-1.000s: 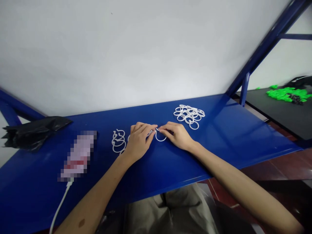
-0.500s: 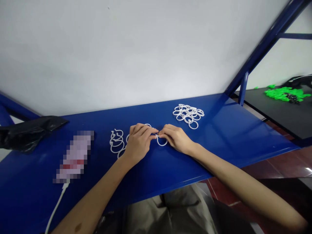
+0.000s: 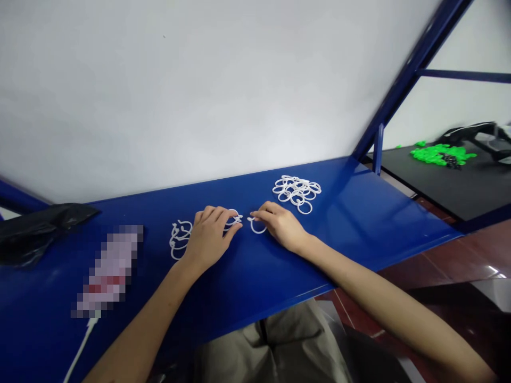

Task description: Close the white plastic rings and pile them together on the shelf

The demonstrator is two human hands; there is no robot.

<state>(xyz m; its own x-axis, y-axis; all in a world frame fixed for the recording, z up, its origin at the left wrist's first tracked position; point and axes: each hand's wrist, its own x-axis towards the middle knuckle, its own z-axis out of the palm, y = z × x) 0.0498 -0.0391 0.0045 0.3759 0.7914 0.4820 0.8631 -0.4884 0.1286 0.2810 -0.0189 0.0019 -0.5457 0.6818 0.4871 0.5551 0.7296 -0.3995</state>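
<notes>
My left hand (image 3: 209,236) rests on the blue shelf (image 3: 359,223), fingers curled and pinching a white ring (image 3: 233,219) at its fingertips. My right hand (image 3: 279,223) lies just to the right, fingers pinched on another white ring (image 3: 257,227) that lies on the shelf. The two hands sit a small gap apart. A short chain of linked white rings (image 3: 179,239) lies left of my left hand. A pile of loose white rings (image 3: 297,190) sits behind my right hand.
A pixelated flat object (image 3: 109,268) with a white cable (image 3: 82,346) lies at the left. A black plastic bag (image 3: 35,229) sits at the far left. A black table with green pieces (image 3: 437,154) stands at the right. A white wall rises behind.
My hands have drawn slightly apart; the rings held together between them are now separate, one at each hand. The view has shifted a little to the right.
</notes>
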